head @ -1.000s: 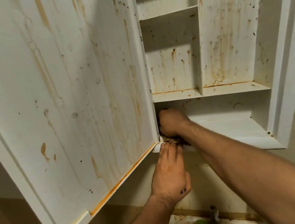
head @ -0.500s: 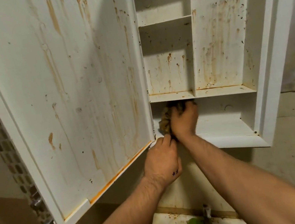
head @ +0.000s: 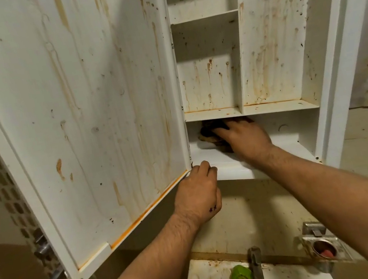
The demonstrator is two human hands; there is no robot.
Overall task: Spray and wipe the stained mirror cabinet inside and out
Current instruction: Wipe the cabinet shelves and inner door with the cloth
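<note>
- The right hand [head: 243, 137] presses a dark, soiled cloth [head: 211, 132] into the cabinet's [head: 280, 48] bottom compartment.
- The left hand [head: 198, 192], curled, grips the bottom corner of the open door [head: 74, 109], just left of the right hand.
- A faucet [head: 256, 268] stands below both hands.

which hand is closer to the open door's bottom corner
Left. The left hand sits right at the door's lower hinge-side corner, fingers curled at its edge. The right hand is inside the cabinet's bottom compartment, pressing a cloth.
</note>
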